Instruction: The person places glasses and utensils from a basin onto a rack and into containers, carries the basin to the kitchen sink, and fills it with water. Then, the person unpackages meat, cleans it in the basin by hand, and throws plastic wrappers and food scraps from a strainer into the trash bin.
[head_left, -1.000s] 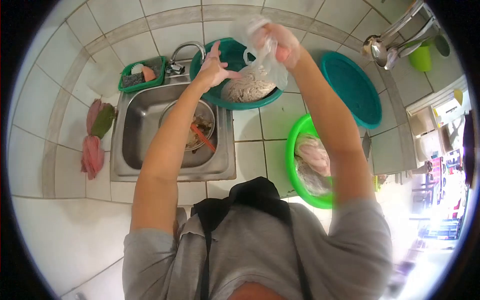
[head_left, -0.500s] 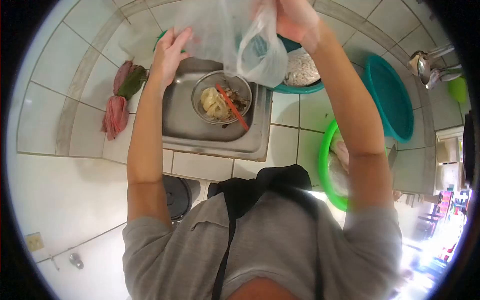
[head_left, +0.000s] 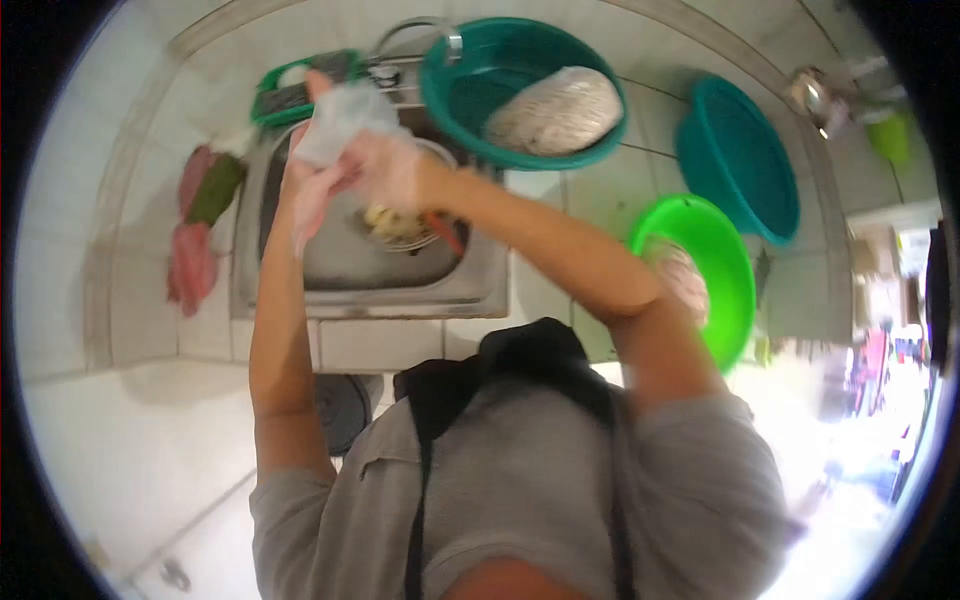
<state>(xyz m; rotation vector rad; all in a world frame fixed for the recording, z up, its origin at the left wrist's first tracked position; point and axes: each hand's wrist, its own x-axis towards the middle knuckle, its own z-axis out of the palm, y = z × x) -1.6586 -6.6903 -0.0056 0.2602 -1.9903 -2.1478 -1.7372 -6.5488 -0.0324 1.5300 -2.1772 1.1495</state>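
Over the sink (head_left: 320, 275), my two hands come together around a bunched clear plastic bag (head_left: 350, 120). My right hand (head_left: 385, 170) is closed on the bag, its fingers blurred by motion. My left hand (head_left: 312, 180) grips the bag from the other side, one finger pointing up past it; the plastic covers much of this hand. Below them a round strainer (head_left: 437, 150) sits in the sink, partly hidden by my right hand and forearm. Pale yellowish food pieces (head_left: 385, 222) and an orange-red stick-like object (head_left: 443, 233) lie in it.
A teal basin (head_left: 455, 120) behind the sink holds a filled plastic bag (head_left: 560, 112). Another teal basin (head_left: 750, 160) leans at the right. A bright green basin (head_left: 730, 290) holds pale meat-like pieces. A green tray (head_left: 268, 105), faucet (head_left: 453, 45) and hanging cloths (head_left: 195, 250) are nearby.
The bag, spread out between my raised hands before, is now bunched up. My right hand has moved left and down to meet my left hand. The view has shifted, showing more of the teal basin.
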